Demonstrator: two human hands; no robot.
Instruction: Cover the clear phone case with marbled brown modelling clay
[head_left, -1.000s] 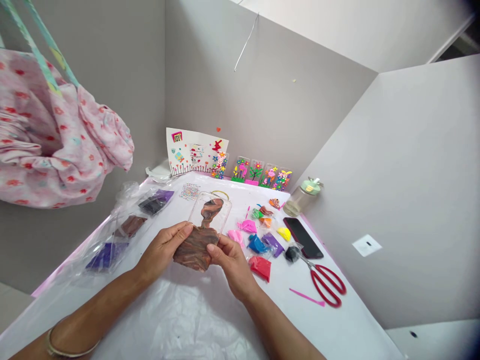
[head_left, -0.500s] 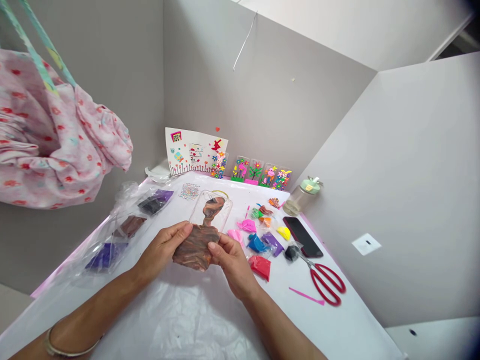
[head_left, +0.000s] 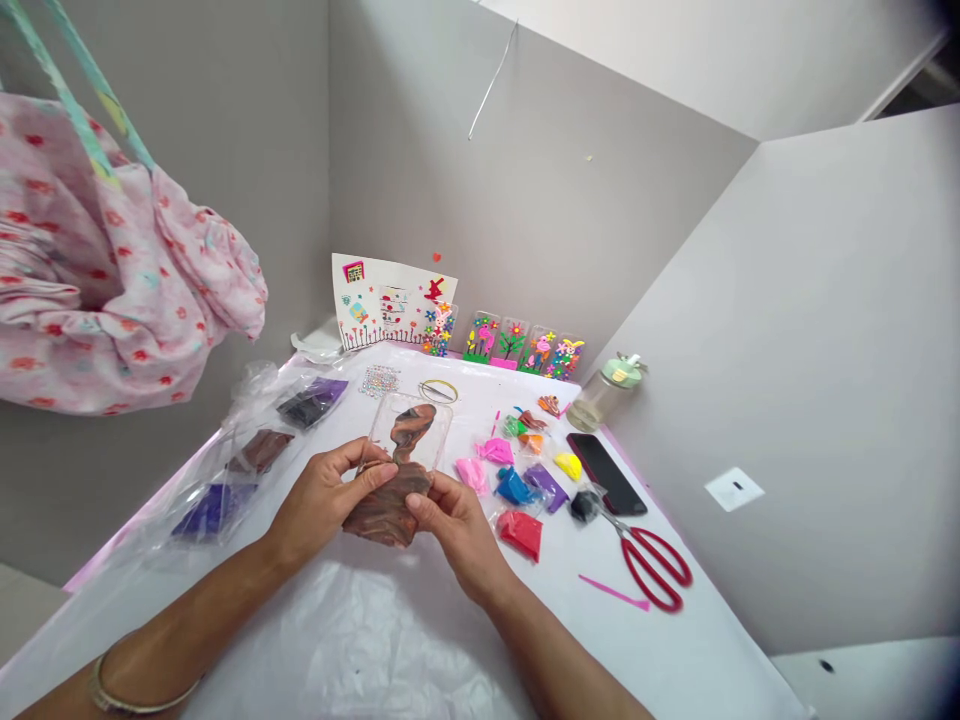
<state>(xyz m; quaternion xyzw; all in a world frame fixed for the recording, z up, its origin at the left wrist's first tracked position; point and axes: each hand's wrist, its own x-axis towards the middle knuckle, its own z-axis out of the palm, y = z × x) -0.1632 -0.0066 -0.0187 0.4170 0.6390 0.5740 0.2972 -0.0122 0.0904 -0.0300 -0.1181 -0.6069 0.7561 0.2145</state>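
The left hand [head_left: 319, 500] is curling closed around the near end of a clear plastic phone case [head_left: 409, 440], its thumb pressing down on the slab of marbled brown modelling clay [head_left: 390, 500] spread over the case's lower half, while the right hand [head_left: 457, 525] is pinching the same end from the other side, thumb on the clay and fingers tucked beneath. Both hands are holding the case just above the white plastic-covered table [head_left: 675, 660], its far end tilting away from them with a narrower neck of clay running up the middle. The case is looking light and thin, probably flexing a little if squeezed, and smooth enough to slip, so the rims along its long sides seem the safest places to hold. The clay appears soft and tacky, likely to dent, smear or take fingerprints, so it is better pushed with flat thumb pads than gripped. Just beyond the right hand's knuckles are lying small bagged lumps of coloured clay: pink [head_left: 472, 472], blue [head_left: 514, 488], purple [head_left: 546, 487], yellow [head_left: 568, 466] and red [head_left: 520, 534]. Farther to that side are resting a dark smartphone [head_left: 606, 475] and red-handled scissors [head_left: 656, 567]. Out past the left hand, clear bags of dark clay [head_left: 259, 452] are lying near the table's edge.
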